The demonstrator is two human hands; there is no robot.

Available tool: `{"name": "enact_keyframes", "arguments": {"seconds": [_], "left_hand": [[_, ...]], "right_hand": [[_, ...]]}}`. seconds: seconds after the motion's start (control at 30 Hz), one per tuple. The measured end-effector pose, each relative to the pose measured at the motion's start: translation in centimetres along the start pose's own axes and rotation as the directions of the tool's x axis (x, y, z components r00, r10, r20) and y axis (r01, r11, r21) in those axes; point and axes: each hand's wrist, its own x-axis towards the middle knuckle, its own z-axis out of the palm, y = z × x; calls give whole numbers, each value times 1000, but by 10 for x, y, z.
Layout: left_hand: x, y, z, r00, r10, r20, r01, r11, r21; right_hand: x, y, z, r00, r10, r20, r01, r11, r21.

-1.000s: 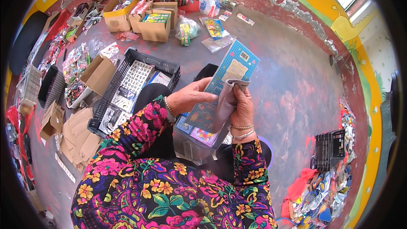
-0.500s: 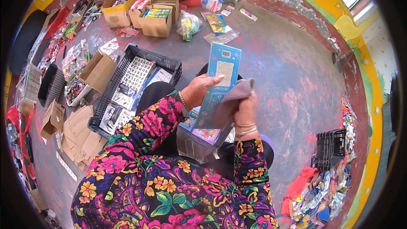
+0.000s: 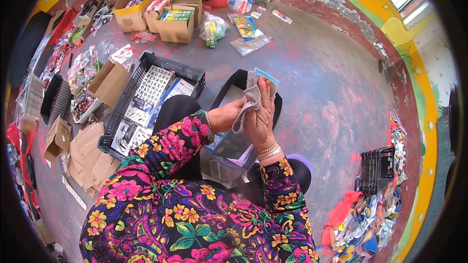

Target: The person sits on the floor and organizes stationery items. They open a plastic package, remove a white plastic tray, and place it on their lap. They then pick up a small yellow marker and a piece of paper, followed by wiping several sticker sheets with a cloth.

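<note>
The mottled grey floor (image 3: pixel 331 107) is stretching across the frame, its outer edges curving off into the black rim. The floral top (image 3: pixel 195 209) is filling the bottom, its hem getting cut off by the lower edge. The black crate (image 3: pixel 201 75) is sitting left of centre, holding lettered sheets (image 3: pixel 155 80), with a dark-trousered knee covering part of its right side. In the middle, the dark bin (image 3: pixel 225 87) is standing between the legs; hands and forearms are blocking much of what's inside.

Over that bin, near the centre, the blue card (image 3: pixel 267 74) is tilting steeply; its printed face is hardly showing, just a light corner peeking out above. The right hand (image 3: pixel 260 117) is lying nearly flat, fingers straight, pressing on the grey cloth (image 3: pixel 251 98) against the card. The left hand (image 3: pixel 227 116) is gripping the card's left side, thumb up by the cloth, its other fingertips staying out of sight underneath. Smallest of all, bracelets (image 3: pixel 269 151) are circling the right wrist.
</note>
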Motion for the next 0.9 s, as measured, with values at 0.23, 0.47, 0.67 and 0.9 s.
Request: {"name": "enact_keyframes", "arguments": {"seconds": [0.23,0.47,0.67,0.9], "left_hand": [[-7,11,11,993,17,121,-111,542,833],[-12,12,34,978,-21,210,-120,762,636],[-24,31,33,992,123,2,-120,964,236],[-14,28,33,971,219,-93,-181,935,305]], "right_hand": [[4,7,-5,990,1,-138,-19,991,-133],[1,43,-6,931,225,-288,-217,974,62],[-18,92,-17,917,384,107,-313,528,789],[1,66,-8,791,360,495,-460,-186,868]]}}
